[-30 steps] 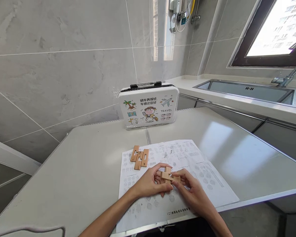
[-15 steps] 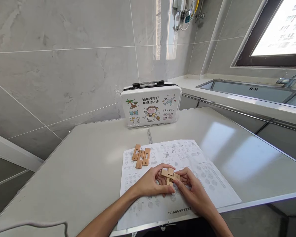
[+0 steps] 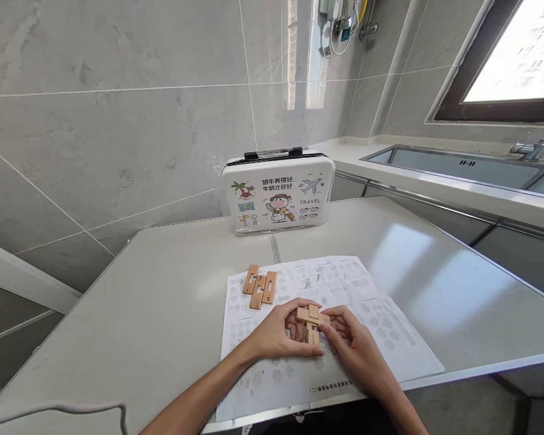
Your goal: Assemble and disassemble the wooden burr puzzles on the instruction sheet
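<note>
Grey-tiled kitchen corner, white table [image 3: 163, 314] in front of me.

Head view:
- Both hands meet over the printed sheet [image 3: 390, 338], which lies flat on the table under the grip.
- Left hand [image 3: 276, 338] pinches the wooden puzzle block [image 3: 312, 320] from its left side, thumb on top and fingers curled beneath.
- Right hand [image 3: 358, 350] pinches the same block from the right, fingertips on the end of the crossbar.
- Block is a small cross of interlocked bars: one bar lies sideways between my hands, one points down toward me. It sits low over the paper; I cannot tell if it touches.
- Loose wooden pieces [image 3: 259, 284]: three flat notched bars, side by side and touching, just beyond the grip and to its left, on the sheet's far-left corner.
- Illustrated tin case [image 3: 278, 193]: straight beyond the grip, upright at the table's far edge against the wall.
- Sink [image 3: 457, 163]: beyond the grip to the right, set in the counter, well apart.
- Cable [image 3: 49, 411]: far left of my left forearm, at the near table edge.
</note>
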`<state>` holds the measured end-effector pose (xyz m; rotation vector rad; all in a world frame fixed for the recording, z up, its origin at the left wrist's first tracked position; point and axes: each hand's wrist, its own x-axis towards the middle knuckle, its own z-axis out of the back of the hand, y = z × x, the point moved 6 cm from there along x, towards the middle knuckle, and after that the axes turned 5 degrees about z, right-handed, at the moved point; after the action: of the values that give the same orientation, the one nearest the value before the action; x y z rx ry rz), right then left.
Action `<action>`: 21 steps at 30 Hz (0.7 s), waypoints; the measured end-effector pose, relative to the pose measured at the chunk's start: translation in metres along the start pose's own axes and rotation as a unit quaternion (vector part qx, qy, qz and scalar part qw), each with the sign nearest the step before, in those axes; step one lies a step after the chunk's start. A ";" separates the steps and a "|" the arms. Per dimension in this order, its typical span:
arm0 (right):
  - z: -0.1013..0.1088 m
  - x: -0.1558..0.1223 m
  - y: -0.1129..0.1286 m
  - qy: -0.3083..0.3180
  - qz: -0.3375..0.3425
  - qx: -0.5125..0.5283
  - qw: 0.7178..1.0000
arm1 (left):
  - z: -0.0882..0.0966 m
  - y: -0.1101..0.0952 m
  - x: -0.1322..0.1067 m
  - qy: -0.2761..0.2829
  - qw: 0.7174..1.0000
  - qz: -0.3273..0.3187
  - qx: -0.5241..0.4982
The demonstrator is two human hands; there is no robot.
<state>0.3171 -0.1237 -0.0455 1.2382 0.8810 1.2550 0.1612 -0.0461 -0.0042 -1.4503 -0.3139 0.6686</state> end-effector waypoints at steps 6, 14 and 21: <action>0.002 0.002 0.009 -0.031 0.012 -0.029 0.999 | 0.016 0.003 0.004 -0.088 0.992 -0.006 -0.092; -0.011 -0.001 0.021 0.037 0.060 -0.188 0.980 | 0.027 0.007 0.006 -0.149 0.976 -0.002 -0.160; -0.015 -0.001 0.019 0.068 0.053 -0.230 0.969 | 0.025 0.007 0.006 -0.149 0.976 -0.003 -0.156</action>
<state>0.2984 -0.1237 -0.0299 0.8425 0.5759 1.5395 0.1498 -0.0229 -0.0093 -1.6454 -0.6823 0.8614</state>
